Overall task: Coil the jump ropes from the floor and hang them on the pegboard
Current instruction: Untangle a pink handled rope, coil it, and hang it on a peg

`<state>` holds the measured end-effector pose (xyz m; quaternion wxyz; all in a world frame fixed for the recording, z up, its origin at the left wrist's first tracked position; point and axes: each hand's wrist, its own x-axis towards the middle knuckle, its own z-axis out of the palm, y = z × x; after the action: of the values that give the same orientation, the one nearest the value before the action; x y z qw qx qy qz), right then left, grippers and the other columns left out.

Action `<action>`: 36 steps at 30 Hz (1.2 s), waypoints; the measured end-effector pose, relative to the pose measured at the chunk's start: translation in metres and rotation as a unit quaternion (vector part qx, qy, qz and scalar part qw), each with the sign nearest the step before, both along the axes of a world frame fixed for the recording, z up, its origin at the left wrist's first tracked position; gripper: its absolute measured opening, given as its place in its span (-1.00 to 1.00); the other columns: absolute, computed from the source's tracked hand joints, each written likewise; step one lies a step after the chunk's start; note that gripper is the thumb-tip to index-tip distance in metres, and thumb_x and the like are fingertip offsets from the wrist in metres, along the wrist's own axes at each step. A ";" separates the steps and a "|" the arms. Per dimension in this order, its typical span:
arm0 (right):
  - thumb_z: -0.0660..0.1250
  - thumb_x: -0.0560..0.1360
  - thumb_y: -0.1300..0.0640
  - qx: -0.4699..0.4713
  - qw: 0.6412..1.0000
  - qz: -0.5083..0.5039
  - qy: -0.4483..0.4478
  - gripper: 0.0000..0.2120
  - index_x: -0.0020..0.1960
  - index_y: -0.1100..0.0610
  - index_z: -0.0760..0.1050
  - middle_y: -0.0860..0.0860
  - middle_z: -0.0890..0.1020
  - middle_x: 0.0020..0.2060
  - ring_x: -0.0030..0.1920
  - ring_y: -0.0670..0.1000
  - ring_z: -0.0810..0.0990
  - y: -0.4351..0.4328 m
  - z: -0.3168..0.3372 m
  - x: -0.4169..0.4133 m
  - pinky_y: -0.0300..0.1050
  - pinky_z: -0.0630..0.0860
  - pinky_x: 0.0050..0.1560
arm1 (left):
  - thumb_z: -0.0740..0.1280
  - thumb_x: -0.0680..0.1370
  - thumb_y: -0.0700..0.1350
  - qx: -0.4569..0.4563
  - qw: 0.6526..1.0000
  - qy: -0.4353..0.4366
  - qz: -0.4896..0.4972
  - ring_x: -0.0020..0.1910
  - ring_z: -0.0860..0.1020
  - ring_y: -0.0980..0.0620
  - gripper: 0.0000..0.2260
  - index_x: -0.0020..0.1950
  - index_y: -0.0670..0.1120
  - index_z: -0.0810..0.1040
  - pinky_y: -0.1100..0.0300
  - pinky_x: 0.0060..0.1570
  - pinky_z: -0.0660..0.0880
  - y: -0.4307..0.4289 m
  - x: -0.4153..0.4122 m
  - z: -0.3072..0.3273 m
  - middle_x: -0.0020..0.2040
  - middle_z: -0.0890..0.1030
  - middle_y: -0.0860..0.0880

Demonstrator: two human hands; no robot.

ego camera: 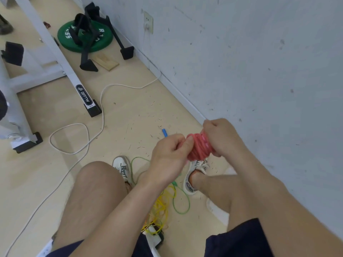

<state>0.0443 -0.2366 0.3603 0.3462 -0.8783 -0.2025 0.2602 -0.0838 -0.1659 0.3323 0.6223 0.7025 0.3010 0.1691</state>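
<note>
Person squats by the wall [259, 71], seen from above, knees spread, both forearms reaching forward.

Pink jump rope [200, 148]: wound into a tight, short bundle of many turns, held in the air between the two hands, above the floor [130, 112] and just over the right shoe [194, 176].

Right hand [220, 138]: at the 3 o'clock end of the bundle, fingers curled round the turns, gripping them.

Left hand [170, 154]: at the 9 o'clock end, fingers curled in, thumb tip pressed on the outermost pink turn, pinching it.

Blue handle [164, 132]: its end shows at 11 o'clock of the left hand, just past the knuckles. Cannot tell whether the hand holds it or it lies on the floor.

Green jump rope [182, 204]: loose loops on the floor between the feet, at 6 o'clock of the hands. Yellow jump rope [161, 206]: tangled heap touching the green one, nearer the body.

Left shoe [122, 167]: at 8 o'clock of the hands, beside the green loop.

Elsewhere: white cable [83, 138] trails in a loop across the floor at 9 o'clock, running up to a socket [148, 22] on the wall. White frame [55, 52] stands at 10 o'clock. Green weight plate [85, 36] lies flat at 11 o'clock, black straps on it, wooden block [105, 62] near it.
</note>
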 end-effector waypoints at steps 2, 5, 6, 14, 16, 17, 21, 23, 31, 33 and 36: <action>0.15 0.60 0.01 -0.030 0.998 0.053 0.002 -0.56 -0.31 0.30 0.45 0.09 0.37 -0.48 -0.53 0.03 0.31 0.003 0.005 0.010 -0.17 0.30 -0.41 | 0.28 0.47 0.09 -0.065 0.998 -0.024 0.013 -0.45 0.30 0.02 -0.54 -0.34 -0.31 0.33 0.11 -0.38 0.24 -0.006 -0.002 0.004 -0.47 0.32 -0.15; 0.36 0.51 -0.11 0.089 0.996 0.013 -0.026 -0.49 -0.23 0.38 0.50 0.09 0.51 -0.41 -0.42 -0.01 0.46 0.015 0.021 0.009 -0.21 0.40 -0.33 | 0.34 0.52 -0.03 -0.167 0.982 -0.070 0.051 -0.47 0.34 0.02 -0.59 -0.36 -0.32 0.37 0.20 -0.44 0.24 0.001 0.003 0.013 -0.47 0.35 -0.13; 0.42 0.48 -0.08 0.186 0.982 -0.031 0.026 -0.54 -0.21 0.35 0.49 0.11 0.57 -0.36 -0.39 -0.01 0.53 0.018 0.026 0.006 -0.22 0.45 -0.31 | 0.33 0.54 -0.07 -0.201 0.974 -0.090 0.050 -0.45 0.42 -0.01 -0.62 -0.33 -0.34 0.41 0.20 -0.41 0.32 0.002 0.007 0.018 -0.45 0.42 -0.18; 0.40 0.52 -0.02 0.306 0.916 -0.042 0.256 -0.69 0.19 0.04 0.43 0.13 0.66 -0.04 -0.38 0.02 0.57 0.002 0.049 -0.021 -0.11 0.49 -0.38 | 0.35 0.42 -0.08 -0.234 0.966 -0.109 -0.010 -0.41 0.39 0.08 -0.86 -0.30 -0.12 0.56 0.21 -0.32 0.30 -0.001 0.007 0.062 -0.40 0.46 -0.07; 0.41 0.52 -0.01 0.304 0.930 -0.036 0.202 -0.75 0.15 -0.01 0.47 0.14 0.65 0.05 -0.24 0.02 0.61 -0.005 0.060 -0.020 -0.04 0.51 -0.25 | 0.37 0.43 -0.16 -0.242 0.966 -0.087 -0.004 -0.43 0.42 0.09 -0.90 -0.27 -0.17 0.59 0.24 -0.33 0.34 -0.003 0.009 0.080 -0.40 0.50 -0.08; 0.41 0.52 0.02 0.316 0.932 -0.033 0.176 -0.77 0.14 0.00 0.48 0.15 0.65 0.05 -0.19 0.02 0.62 -0.009 0.066 -0.020 -0.02 0.53 -0.22 | 0.36 0.46 -0.21 -0.252 0.964 -0.082 0.001 -0.45 0.44 0.09 -0.89 -0.27 -0.19 0.59 0.26 -0.34 0.35 -0.005 0.012 0.090 -0.40 0.51 -0.08; 0.42 0.52 0.14 0.371 0.920 -0.022 0.121 -0.76 0.15 0.05 0.48 0.13 0.64 0.02 -0.22 0.03 0.60 -0.029 0.108 -0.019 -0.02 0.56 -0.25 | 0.33 0.48 -0.29 -0.220 0.972 -0.077 0.000 -0.44 0.46 0.08 -0.91 -0.19 -0.26 0.60 0.32 -0.40 0.41 -0.013 0.021 0.130 -0.37 0.56 -0.10; 0.44 0.49 0.17 0.393 0.913 -0.029 0.105 -0.75 0.14 0.06 0.51 0.05 0.65 0.02 -0.10 0.01 0.62 -0.038 0.129 -0.015 0.04 0.60 -0.09 | 0.36 0.43 -0.27 -0.116 0.990 -0.078 0.003 -0.43 0.47 0.06 -0.92 -0.24 -0.27 0.60 0.23 -0.38 0.47 -0.017 0.027 0.146 -0.40 0.57 -0.10; 0.39 0.47 0.16 0.443 0.880 -0.109 0.135 -0.77 0.11 0.14 0.52 0.07 0.60 -0.12 -0.19 0.04 0.58 -0.046 0.195 0.013 0.00 0.55 -0.26 | 0.43 0.39 -0.13 0.154 0.983 -0.052 -0.080 -0.28 0.63 0.03 -0.92 -0.28 -0.11 0.60 0.16 -0.19 0.53 -0.010 0.063 0.220 -0.31 0.66 -0.02; 0.37 0.48 0.14 0.446 0.874 -0.109 0.160 -0.79 0.09 0.16 0.51 0.07 0.59 -0.12 -0.20 0.06 0.58 -0.039 0.206 0.027 -0.01 0.51 -0.27 | 0.45 0.39 -0.11 0.208 0.973 -0.064 -0.078 -0.26 0.62 0.04 -0.93 -0.24 -0.04 0.59 0.22 -0.24 0.51 -0.003 0.075 0.233 -0.31 0.66 0.05; 0.37 0.52 0.10 0.456 0.865 -0.111 0.178 -0.81 0.10 0.15 0.51 0.05 0.61 -0.13 -0.24 0.04 0.64 -0.021 0.219 0.049 -0.05 0.52 -0.30 | 0.50 0.38 -0.10 0.163 0.978 -0.095 -0.083 -0.25 0.64 0.08 -0.71 -0.02 0.11 0.47 0.22 -0.20 0.56 0.020 0.097 0.247 -0.30 0.67 0.06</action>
<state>0.0933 -0.2580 0.5788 0.7647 -0.5782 -0.1343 0.2510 0.0133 -0.1461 0.5793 0.5369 0.7980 0.1492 0.2295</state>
